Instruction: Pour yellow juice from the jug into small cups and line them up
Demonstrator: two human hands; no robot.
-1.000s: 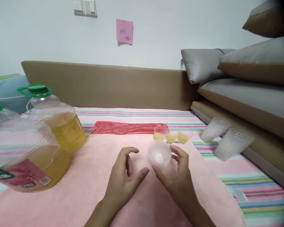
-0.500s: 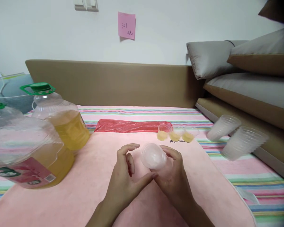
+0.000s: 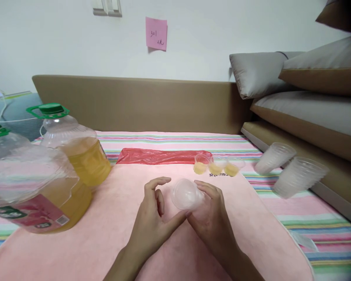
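My right hand [image 3: 211, 216] grips a small clear plastic cup [image 3: 186, 194], tilted with its mouth facing left, above a pink towel [image 3: 111, 234]. My left hand [image 3: 155, 218] is beside it with fingers curled and apart, its thumb touching the cup's lower edge near my right thumb. Three small cups of yellow oil [image 3: 216, 167] stand in a row just beyond my hands. Two large oil bottles with green caps sit at the left: a nearer one [image 3: 32, 191] and a farther one [image 3: 76, 150].
A red plastic bag [image 3: 160, 156] lies along the towel's far edge. Two stacks of clear cups [image 3: 286, 168] lie on their sides at the right on the striped sheet [image 3: 324, 222]. Grey and tan cushions [image 3: 307, 89] are piled at the right; a tan headboard [image 3: 140, 103] runs behind.
My right hand has brought the cup left and turned its mouth toward my left hand. My left thumb has come up against the cup.
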